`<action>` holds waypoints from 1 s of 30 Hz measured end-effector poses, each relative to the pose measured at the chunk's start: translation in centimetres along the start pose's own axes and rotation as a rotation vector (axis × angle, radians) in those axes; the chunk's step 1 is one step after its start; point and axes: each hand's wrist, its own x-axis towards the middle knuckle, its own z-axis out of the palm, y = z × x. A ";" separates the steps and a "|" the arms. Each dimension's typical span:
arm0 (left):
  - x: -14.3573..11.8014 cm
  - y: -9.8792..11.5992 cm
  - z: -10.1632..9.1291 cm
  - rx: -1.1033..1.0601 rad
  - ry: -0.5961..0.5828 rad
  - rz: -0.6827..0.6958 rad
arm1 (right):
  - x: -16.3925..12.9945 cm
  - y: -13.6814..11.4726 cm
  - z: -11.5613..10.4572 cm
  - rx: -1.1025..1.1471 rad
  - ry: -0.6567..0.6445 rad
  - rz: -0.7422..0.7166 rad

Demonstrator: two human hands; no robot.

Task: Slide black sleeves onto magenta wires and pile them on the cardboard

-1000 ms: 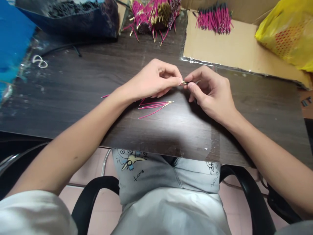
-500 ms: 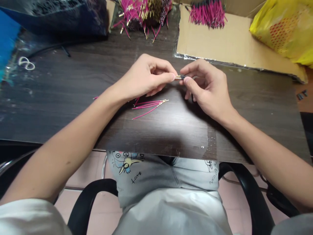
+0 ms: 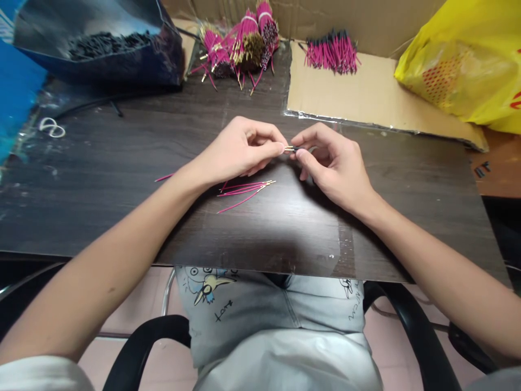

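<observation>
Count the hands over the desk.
2: the left hand, pinching gold-coloured tips, and the right hand just beside it, pinching a black piece. No others show.

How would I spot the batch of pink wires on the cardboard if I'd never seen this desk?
Look along the far side of the dark desk for the cardboard sheet by the yellow bag. On its far left part lies a side-by-side row of pink wires. Unlike the gold-tipped bundles to its left, this row has black far ends.
</observation>
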 end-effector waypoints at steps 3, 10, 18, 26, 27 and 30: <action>0.0 -0.1 0.0 -0.001 -0.002 0.004 | 0.0 -0.1 0.0 -0.002 0.000 -0.006; 0.1 -0.3 0.0 -0.020 0.018 -0.007 | -0.1 -0.2 0.0 0.039 -0.003 0.008; 0.1 -0.7 0.0 -0.047 0.032 0.007 | -0.1 0.0 0.1 0.077 0.011 0.014; 0.2 -0.9 -0.1 -0.051 0.033 0.007 | -0.2 -0.2 0.0 0.068 0.005 0.018; 0.2 -0.9 -0.1 -0.049 0.032 0.006 | -0.2 -0.1 0.0 0.071 0.002 0.021; 0.1 -0.7 -0.1 -0.039 0.025 0.012 | -0.1 0.0 0.0 0.082 -0.006 0.024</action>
